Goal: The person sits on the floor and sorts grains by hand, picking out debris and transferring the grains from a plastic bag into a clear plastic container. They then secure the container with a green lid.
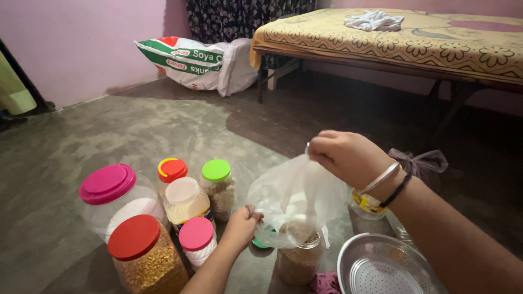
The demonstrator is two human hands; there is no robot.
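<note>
Both forearms are bare from the bottom edge of the frame up to the hands; no sleeve shows on either. The right hand (348, 155) has short, plain fingers with no ring visible. On the right wrist sit two bands: a pale, smooth metal bangle (381, 177), round and fairly thin, and just behind it a narrow black thread (400, 190) wound around the wrist. The left hand (242, 223) is smaller in the frame and carries no bangle, thread or watch; its fingers are partly hidden, so a ring there cannot be ruled out.
</note>
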